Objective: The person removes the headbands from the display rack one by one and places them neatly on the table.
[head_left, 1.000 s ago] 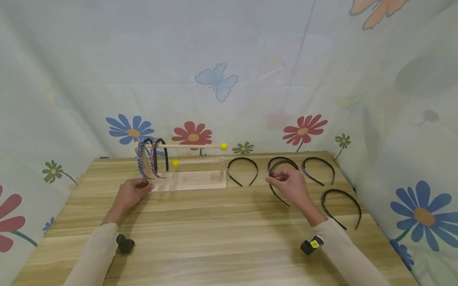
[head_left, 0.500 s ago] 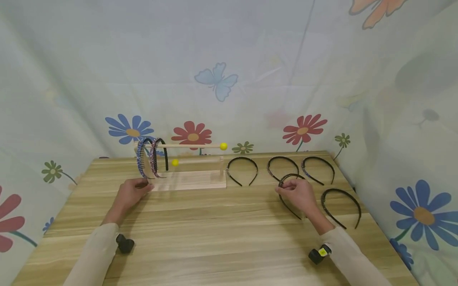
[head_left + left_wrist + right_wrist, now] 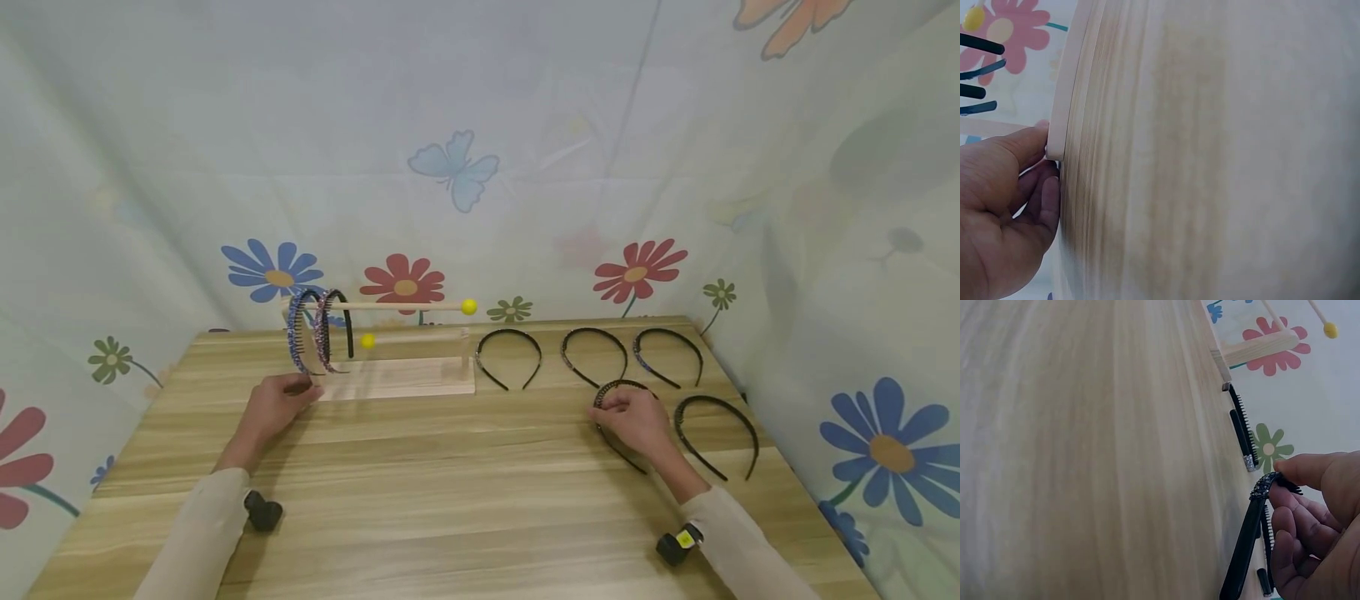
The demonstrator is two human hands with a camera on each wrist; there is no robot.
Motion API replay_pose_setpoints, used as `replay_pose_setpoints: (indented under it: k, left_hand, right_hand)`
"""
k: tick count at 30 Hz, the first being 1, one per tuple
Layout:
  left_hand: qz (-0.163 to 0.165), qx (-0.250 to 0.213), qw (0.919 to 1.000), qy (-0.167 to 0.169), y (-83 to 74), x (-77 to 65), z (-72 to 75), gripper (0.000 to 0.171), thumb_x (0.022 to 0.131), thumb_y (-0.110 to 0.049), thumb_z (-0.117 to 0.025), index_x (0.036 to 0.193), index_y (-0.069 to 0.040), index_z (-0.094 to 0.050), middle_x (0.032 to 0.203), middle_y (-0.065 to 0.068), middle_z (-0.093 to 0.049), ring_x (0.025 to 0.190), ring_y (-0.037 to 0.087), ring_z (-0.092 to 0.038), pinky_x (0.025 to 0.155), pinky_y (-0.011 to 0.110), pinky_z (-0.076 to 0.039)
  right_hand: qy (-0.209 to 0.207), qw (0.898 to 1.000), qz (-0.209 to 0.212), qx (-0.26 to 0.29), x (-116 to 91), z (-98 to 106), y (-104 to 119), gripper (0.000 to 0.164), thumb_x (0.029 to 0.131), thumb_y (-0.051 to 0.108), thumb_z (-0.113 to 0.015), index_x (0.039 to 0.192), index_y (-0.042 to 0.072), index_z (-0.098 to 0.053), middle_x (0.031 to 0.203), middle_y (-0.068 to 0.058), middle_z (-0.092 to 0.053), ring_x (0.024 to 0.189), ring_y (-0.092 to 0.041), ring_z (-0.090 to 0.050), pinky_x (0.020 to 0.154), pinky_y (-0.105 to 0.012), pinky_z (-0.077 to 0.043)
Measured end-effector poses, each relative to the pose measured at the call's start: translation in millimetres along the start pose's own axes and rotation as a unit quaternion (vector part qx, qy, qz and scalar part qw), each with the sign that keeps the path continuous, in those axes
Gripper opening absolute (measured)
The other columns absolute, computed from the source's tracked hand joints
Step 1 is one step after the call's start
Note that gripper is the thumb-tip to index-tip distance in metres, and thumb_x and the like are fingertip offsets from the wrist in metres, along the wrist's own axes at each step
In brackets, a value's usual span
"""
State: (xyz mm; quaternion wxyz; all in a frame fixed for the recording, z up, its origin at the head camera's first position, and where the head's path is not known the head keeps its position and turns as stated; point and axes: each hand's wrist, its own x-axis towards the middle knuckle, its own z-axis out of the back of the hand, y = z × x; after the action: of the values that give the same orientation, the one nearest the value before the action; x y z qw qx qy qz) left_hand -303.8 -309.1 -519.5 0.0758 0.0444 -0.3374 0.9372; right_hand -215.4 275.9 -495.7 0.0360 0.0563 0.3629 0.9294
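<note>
My right hand pinches a black toothed headband on one side, above the right part of the table. In the right wrist view a glittery patch on this headband shows beside the thumb and finger. At the left, my left hand grips the near left corner of a wooden rack's base, thumb on top as the left wrist view shows. A blue glittery headband and a pink glittery headband hang on the rack's upper rod.
Black headbands lie on the wooden table: one beside the rack, two farther right at the back, and another headband near the right edge. Yellow balls cap the rods. A flowered cloth hangs behind.
The right hand has drawn its headband rightward and nearer to me, away from the black headband it overlapped at the back. My left hand stays on the rack's base.
</note>
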Motion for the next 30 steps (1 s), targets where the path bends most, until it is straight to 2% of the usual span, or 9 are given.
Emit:
replay_pose_setpoints:
  k: [19, 26, 30]
  left_hand:
    - [-0.001, -0.003, 1.0000, 0.001, 2.4, 0.2, -0.6, 0.039, 0.101, -0.031, -0.067, 0.122, 0.001, -0.071, 0.119, 0.023, -0.072, 0.114, 0.045, -0.065, 0.095, 0.059, -0.051]
    - [-0.002, -0.005, 1.0000, 0.001, 3.0, -0.3, -0.8, 0.040, 0.101, -0.032, -0.066, 0.123, 0.002, -0.071, 0.120, 0.023, -0.072, 0.115, 0.046, -0.065, 0.095, 0.060, -0.050]
    - [-0.002, -0.004, 1.0000, 0.000, 2.0, 0.3, -0.6, 0.039, 0.101, -0.031, -0.066, 0.123, 0.002, -0.071, 0.119, 0.023, -0.072, 0.115, 0.045, -0.065, 0.096, 0.060, -0.050]
  right_hand:
    - [0.032, 0.999, -0.034, 0.006, -3.5, -5.7, -11.2, 0.032, 0.087, 0.037, -0.082, 0.096, 0.006, -0.079, 0.089, -0.006, -0.078, 0.081, -0.019, -0.073, 0.071, -0.036, -0.057]
    - [0.034, 0.998, -0.052, 0.021, -3.4, -7.6, -11.5, 0.034, 0.089, 0.039, -0.080, 0.100, 0.006, -0.079, 0.092, -0.006, -0.079, 0.081, -0.017, -0.073, 0.075, -0.037, -0.057]
    - [0.040, 0.997, -0.054, 0.040, -3.6, -6.9, -8.9, 0.036, 0.091, 0.038, -0.078, 0.105, 0.005, -0.079, 0.089, -0.005, -0.079, 0.076, -0.014, -0.073, 0.071, -0.033, -0.057]
